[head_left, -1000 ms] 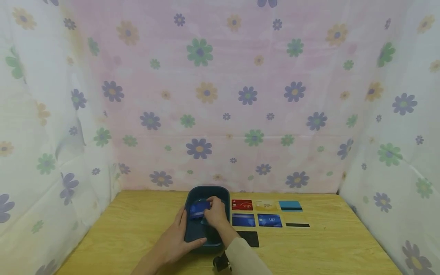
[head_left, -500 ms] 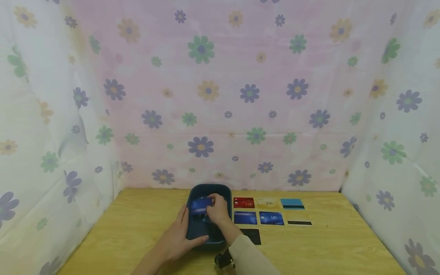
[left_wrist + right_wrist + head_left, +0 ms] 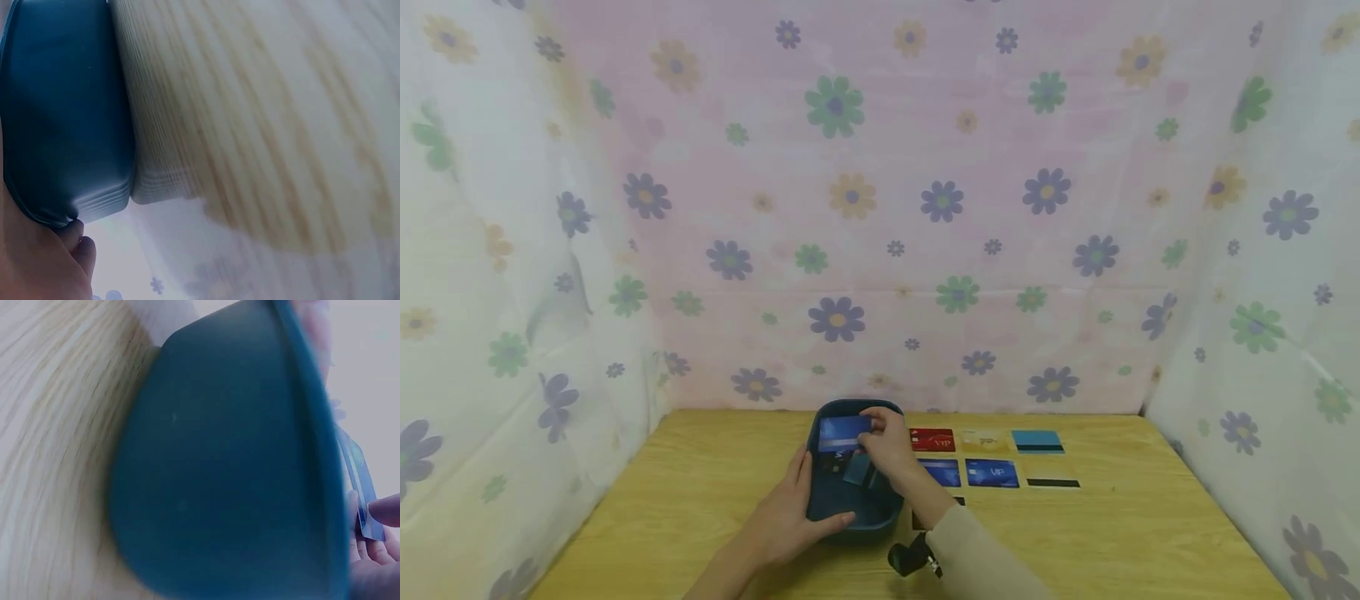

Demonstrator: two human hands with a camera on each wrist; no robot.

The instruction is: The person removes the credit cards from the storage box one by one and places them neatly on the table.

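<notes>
My right hand (image 3: 887, 446) pinches a blue card (image 3: 844, 433) with a pale stripe over the far part of a dark teal plastic bin (image 3: 842, 512). That card is also at the right edge of the right wrist view, between thumb and fingers. Beneath it, a dark card (image 3: 832, 461) and a teal card with a dark stripe (image 3: 859, 472) lie in the bin, partly covered. My left hand (image 3: 786, 512) holds the bin's near left corner, fingers along the outer left wall and thumb over the near rim. Its fingertips (image 3: 84, 253) show beside the wall.
Cards lie in rows right of the bin: a red VIP card (image 3: 932, 440), a gold card (image 3: 985, 442), a light blue card (image 3: 1037, 442), two blue cards, a pale striped card (image 3: 1052, 482) and a black card partly hidden by my right arm. Floral cloth walls surround the wooden table (image 3: 1150, 533).
My right hand has lifted the blue card up from inside the bin, toward its far rim, uncovering the cards beneath. The left hand keeps its place on the bin.
</notes>
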